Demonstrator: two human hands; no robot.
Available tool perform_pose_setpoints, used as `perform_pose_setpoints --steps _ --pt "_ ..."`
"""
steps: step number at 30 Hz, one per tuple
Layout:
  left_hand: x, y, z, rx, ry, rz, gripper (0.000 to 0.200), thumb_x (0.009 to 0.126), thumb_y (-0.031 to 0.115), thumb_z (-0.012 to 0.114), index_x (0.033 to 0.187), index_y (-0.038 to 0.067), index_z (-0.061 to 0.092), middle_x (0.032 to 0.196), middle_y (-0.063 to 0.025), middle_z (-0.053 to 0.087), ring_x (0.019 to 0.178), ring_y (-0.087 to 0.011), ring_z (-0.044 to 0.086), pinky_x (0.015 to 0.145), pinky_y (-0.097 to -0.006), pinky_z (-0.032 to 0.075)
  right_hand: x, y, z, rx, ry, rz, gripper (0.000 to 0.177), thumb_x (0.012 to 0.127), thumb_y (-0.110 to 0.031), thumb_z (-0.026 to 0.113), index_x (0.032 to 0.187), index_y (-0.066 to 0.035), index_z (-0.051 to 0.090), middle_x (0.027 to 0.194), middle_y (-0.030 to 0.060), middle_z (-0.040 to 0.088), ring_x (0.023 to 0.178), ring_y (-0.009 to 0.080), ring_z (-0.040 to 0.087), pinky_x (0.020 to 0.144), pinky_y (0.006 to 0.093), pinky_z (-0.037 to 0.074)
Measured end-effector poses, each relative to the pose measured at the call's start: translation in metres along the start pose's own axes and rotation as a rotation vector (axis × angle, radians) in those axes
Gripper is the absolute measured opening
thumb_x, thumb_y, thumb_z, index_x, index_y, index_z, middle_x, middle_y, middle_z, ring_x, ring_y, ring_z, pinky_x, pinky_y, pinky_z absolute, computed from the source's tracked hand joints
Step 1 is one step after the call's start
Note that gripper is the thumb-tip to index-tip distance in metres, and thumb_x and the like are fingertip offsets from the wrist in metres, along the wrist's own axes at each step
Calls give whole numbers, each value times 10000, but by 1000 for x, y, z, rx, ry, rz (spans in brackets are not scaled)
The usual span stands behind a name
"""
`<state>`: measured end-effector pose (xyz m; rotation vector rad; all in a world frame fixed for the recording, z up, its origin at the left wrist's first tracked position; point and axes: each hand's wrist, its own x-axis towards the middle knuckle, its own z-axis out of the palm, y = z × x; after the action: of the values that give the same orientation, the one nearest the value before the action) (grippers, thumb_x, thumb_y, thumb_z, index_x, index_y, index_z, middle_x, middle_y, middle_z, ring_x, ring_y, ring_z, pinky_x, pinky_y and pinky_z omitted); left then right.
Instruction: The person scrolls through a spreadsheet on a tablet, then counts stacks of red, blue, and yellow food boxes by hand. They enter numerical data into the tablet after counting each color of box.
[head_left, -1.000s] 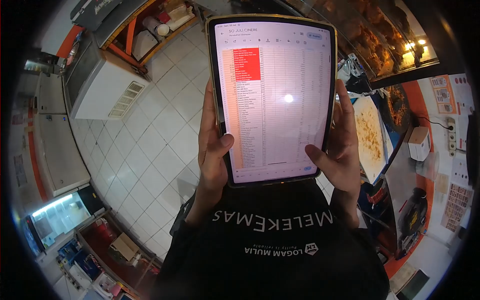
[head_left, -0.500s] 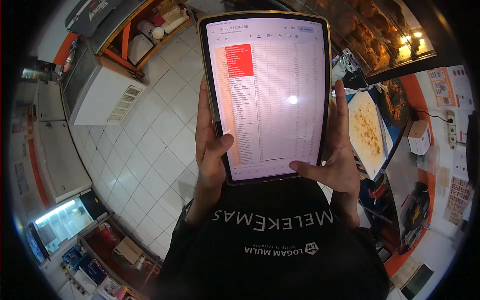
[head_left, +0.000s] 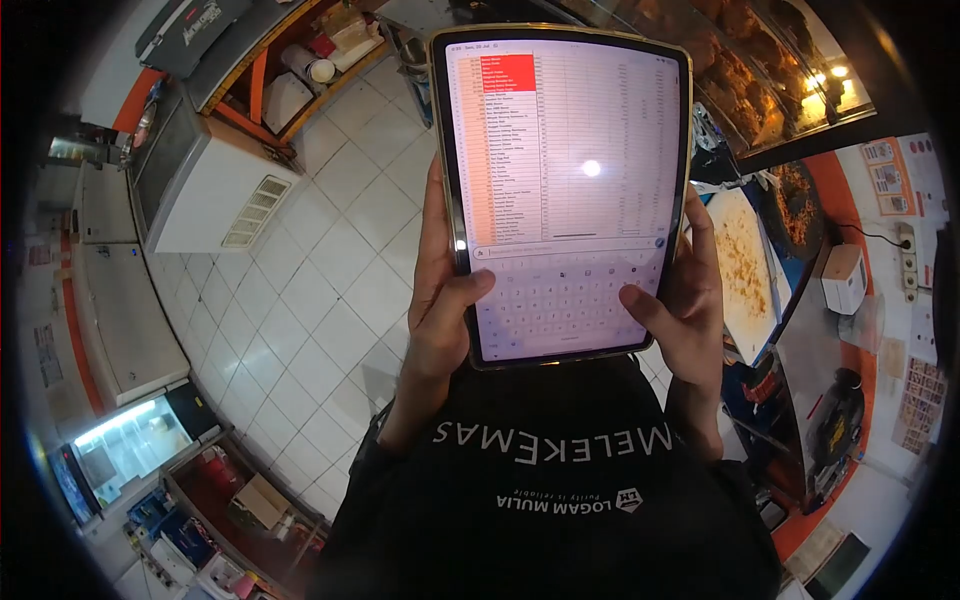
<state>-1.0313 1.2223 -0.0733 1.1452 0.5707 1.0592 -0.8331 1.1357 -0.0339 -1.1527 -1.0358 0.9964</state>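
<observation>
A tablet [head_left: 570, 200] in a dark case is held upright before my chest. Its screen shows a spreadsheet with a red block at the top, and an on-screen keyboard [head_left: 565, 305] fills the lower part. My left hand [head_left: 440, 320] grips the left edge, thumb resting at the keyboard's upper left corner. Around the right edge is my right hand [head_left: 690, 320], its thumb over the right side of the keyboard. Most fingers of both hands are hidden behind the tablet.
A white freezer-like cabinet [head_left: 215, 190] and tiled floor [head_left: 310, 290] lie to the left. On the right stand a white tray [head_left: 735, 330] with crumbs, a lit food display case [head_left: 790, 70] and a small white box [head_left: 845, 280]. A cardboard box [head_left: 262, 500] sits lower left.
The keyboard has appeared on the tablet's screen and the spreadsheet has scrolled. The tablet has shifted slightly right; my right thumb is higher, and the right fingers have wrapped closer to the edge.
</observation>
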Motion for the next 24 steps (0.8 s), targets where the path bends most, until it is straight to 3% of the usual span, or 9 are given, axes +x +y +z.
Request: perform_pose_setpoints --steps 2,5,8,11,14,17,20,24 --pt "-2 -4 -2 -14 25 -12 1051 655 83 525 1539 54 -43 1605 -184 61 1482 -295 133 1184 -459 208 0 1 -1 -17 0 -9 902 756 61 640 1503 -26 143 1376 237 457 1317 305 440 1106 464 335" --pt "0 -5 0 -56 -109 56 1039 711 -13 544 1534 60 -85 1590 -203 118 1464 -307 202 1157 -475 269 -1 5 -4 -36 -4 -8 903 753 69 629 1503 -29 137 1383 231 446 1321 304 434 1110 468 331" --pt "3 -8 -3 59 -172 64 1130 685 -68 622 1528 69 -119 1558 -221 205 1427 -318 295 1123 -478 330 -1 6 -5 -25 8 -6 911 747 77 624 1504 -36 129 1380 226 447 1321 305 433 1111 472 334" --pt "4 -16 -2 174 -97 82 1178 669 -18 687 1520 67 -123 1485 -222 329 1284 -334 493 1033 -483 455 -2 3 -5 -15 7 4 906 753 71 619 1504 -41 125 1376 227 450 1326 305 426 1110 472 337" --pt "5 -16 1 142 -84 76 1179 677 3 717 1522 62 -104 1448 -218 369 1223 -331 548 988 -473 496 -3 2 -5 -47 3 15 881 768 75 600 1504 -41 130 1373 228 455 1326 297 427 1105 463 336" --pt "9 -8 6 265 -88 103 1206 665 43 765 1523 54 -81 1398 -226 409 1182 -335 576 968 -475 512 -2 2 -3 -52 0 -18 833 800 79 556 1505 -38 127 1375 229 455 1319 285 435 1085 451 353" --pt "9 -11 9 309 -13 52 1247 642 89 831 1523 27 -50 1419 -226 397 1245 -315 517 1007 -458 463 -3 2 -5 -37 -7 -22 751 854 76 493 1503 -39 133 1365 231 468 1297 275 459 1058 433 378" --pt "9 -18 5 255 -59 87 1203 670 103 802 1522 16 -43 1415 -240 399 1244 -334 517 1002 -463 467 -6 -1 -9 -66 28 31 633 918 36 456 1479 -37 173 1287 223 539 1196 250 551 994 411 452"
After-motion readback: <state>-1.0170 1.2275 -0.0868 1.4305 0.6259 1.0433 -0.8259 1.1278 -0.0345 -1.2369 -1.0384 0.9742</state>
